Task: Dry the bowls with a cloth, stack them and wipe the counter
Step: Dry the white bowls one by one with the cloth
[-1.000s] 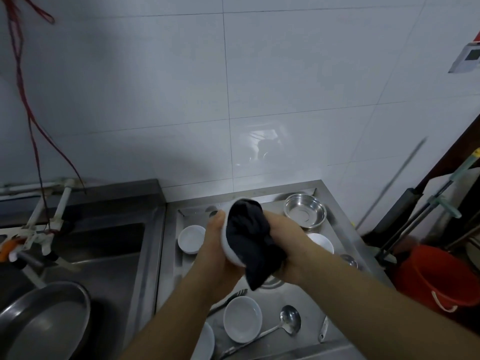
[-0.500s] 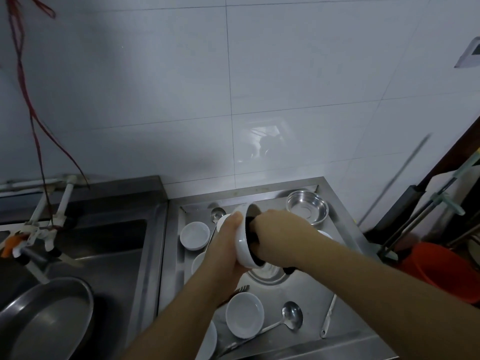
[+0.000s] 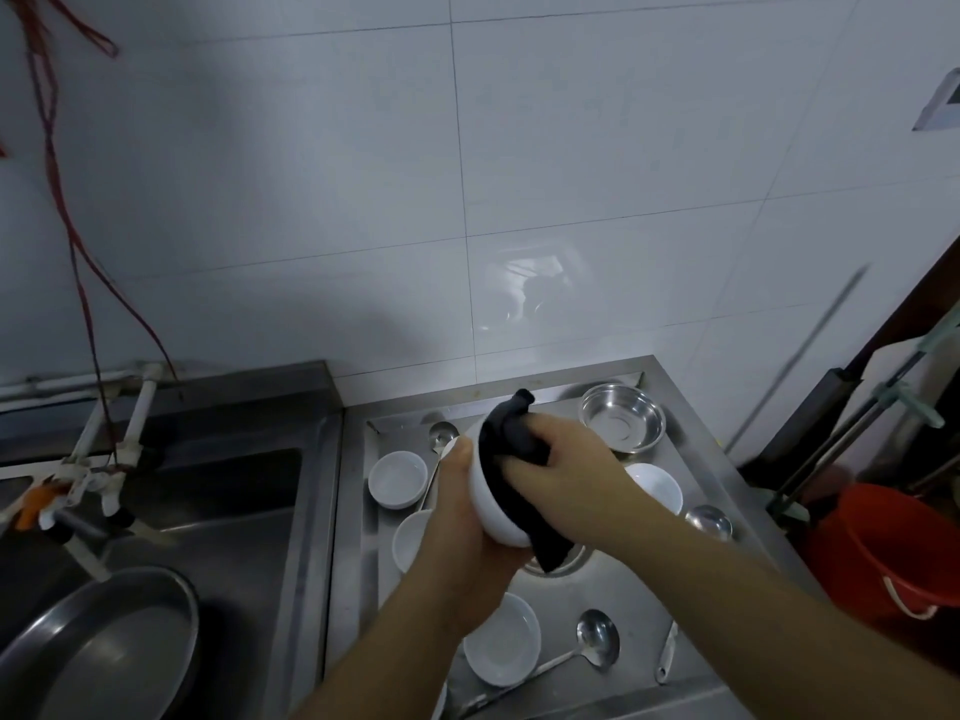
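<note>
Two bare forearms come into the picture from the bottom edge, and no sleeve shows on either one as far as the frame reaches. The left hand (image 3: 462,517) and the right hand (image 3: 566,475) wear no gloves. No ring, watch or band can be seen on the fingers or wrists.

sink (image 3: 171,517) left of counter (image 3: 623,589)
</note>
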Motion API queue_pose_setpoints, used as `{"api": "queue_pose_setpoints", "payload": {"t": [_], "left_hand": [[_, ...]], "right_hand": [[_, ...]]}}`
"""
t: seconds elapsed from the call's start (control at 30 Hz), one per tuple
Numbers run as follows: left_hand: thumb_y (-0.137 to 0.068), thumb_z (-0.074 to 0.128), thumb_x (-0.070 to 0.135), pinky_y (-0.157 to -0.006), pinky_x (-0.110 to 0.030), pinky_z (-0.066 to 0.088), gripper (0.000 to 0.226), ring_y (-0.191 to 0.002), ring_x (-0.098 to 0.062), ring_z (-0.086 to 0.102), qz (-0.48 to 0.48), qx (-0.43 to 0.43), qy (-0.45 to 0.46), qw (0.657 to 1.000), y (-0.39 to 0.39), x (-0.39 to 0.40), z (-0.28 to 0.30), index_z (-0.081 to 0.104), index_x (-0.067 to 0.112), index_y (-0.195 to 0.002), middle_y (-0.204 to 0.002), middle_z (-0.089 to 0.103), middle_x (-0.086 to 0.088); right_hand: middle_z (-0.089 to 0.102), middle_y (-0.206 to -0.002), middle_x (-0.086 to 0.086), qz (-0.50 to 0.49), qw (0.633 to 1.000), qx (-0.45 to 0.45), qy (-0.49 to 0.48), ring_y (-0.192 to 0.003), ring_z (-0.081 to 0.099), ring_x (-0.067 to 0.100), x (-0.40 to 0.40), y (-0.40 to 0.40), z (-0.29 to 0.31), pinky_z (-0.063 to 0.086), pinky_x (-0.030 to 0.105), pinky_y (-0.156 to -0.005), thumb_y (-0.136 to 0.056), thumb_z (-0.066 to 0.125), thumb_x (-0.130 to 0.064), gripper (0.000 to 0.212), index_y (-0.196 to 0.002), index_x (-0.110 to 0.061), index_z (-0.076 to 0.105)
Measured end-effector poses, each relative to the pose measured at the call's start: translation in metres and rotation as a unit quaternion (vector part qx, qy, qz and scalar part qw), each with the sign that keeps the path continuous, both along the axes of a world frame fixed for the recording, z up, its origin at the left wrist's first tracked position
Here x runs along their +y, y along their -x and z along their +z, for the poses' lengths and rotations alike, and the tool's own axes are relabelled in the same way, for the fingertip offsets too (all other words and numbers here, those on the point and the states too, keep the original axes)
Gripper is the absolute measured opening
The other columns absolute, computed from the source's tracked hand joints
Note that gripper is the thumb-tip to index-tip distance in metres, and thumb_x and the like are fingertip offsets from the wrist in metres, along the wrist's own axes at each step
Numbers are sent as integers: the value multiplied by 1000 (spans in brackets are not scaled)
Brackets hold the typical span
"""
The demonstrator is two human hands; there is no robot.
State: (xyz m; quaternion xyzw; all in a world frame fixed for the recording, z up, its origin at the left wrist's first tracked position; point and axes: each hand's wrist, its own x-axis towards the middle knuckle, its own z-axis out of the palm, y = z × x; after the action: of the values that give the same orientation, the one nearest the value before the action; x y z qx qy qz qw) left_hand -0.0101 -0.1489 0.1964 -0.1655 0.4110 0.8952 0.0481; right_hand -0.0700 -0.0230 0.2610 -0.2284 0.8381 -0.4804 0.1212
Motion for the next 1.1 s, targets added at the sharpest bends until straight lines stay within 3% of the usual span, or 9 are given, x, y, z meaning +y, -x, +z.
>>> {"api": "queue_pose_setpoints", "payload": {"t": [0.07, 0.13, 0.3, 0.43, 0.57, 0.77, 0.93, 1.03, 1.1], "left_hand": [[-88, 54, 77, -105, -53, 55, 64, -128, -34, 67, 7, -15, -6, 1000, -1, 2, -1, 77, 28, -122, -136, 70, -18], [-86, 56, 74, -101, -53, 57, 61, -123, -34, 70, 12, -16, -2, 1000, 0, 2, 0, 78, 28, -119, -133, 72, -18], [-74, 70, 68, -83, -43, 63, 80, -116, -34, 73, 16, -9, 76, 997, 5, -1, 8, 65, 18, -137, -125, 75, -19], [-83, 69, 62, -104, -49, 52, 80, -126, -36, 67, 20, 20, 79, 996, 3, 0, 14, 59, 10, -143, -133, 70, -22], [-84, 67, 64, -105, -52, 53, 85, -131, -39, 63, 6, 47, 79, 996, -2, -2, 10, 52, 13, -150, -140, 65, -23], [-72, 72, 71, -100, -52, 59, 72, -126, -29, 66, 42, 55, 196, 978, 1, 1, -7, 52, 56, -140, -140, 64, 0], [-81, 77, 57, -89, -34, 64, 78, -125, -15, 62, 5, 122, 420, 899, 8, -14, -16, 39, 57, -149, -138, 55, 21], [-80, 77, 58, -87, -32, 64, 83, -123, -8, 63, -22, 119, 416, 901, 11, -16, -6, 34, 62, -151, -143, 50, 25], [-85, 68, 66, -89, -32, 63, 75, -122, -8, 67, 12, 64, 330, 942, 17, -16, 2, 42, 49, -153, -145, 57, 19]], "right_hand": [[64, -94, -10, 55, 977, 164, -126, -78, 60, 9, 2, 5, -3, 46, 27, -69, -94, 64, -23, 6, -97, -25, 69], [60, -109, -4, 112, 938, 224, -239, -84, 57, 19, 2, 10, -4, 43, 29, -72, -97, 59, -26, 19, -113, -20, 67], [66, -78, 1, 109, 950, 27, -292, -73, 66, 23, -1, 18, 24, 56, 37, -70, -94, 57, -34, 22, -81, -17, 62], [77, -93, 12, 82, 963, -226, -124, -87, 76, 29, 9, 18, 29, 62, 47, -90, -95, 59, -32, 29, -101, -7, 73], [78, -99, 16, -70, 901, -407, 129, -89, 76, 32, 9, 3, 15, 63, 43, -79, -101, 62, -22, 26, -111, -1, 72], [81, -91, 14, -184, 860, -417, 230, -78, 80, 28, -5, -3, -1, 64, 39, -65, -100, 61, -23, 24, -104, -8, 78], [80, -107, 18, -131, 827, -477, 266, -94, 79, 39, 5, 3, 1, 64, 51, -76, -86, 79, -51, 50, -117, -12, 77], [80, -107, 19, -135, 824, -470, 286, -92, 79, 40, 6, 2, -1, 64, 49, -70, -83, 84, -43, 47, -119, -13, 76], [80, -108, 18, -132, 818, -462, 317, -88, 79, 37, 8, 2, -3, 63, 44, -65, -81, 82, -46, 47, -115, -14, 79]]}}
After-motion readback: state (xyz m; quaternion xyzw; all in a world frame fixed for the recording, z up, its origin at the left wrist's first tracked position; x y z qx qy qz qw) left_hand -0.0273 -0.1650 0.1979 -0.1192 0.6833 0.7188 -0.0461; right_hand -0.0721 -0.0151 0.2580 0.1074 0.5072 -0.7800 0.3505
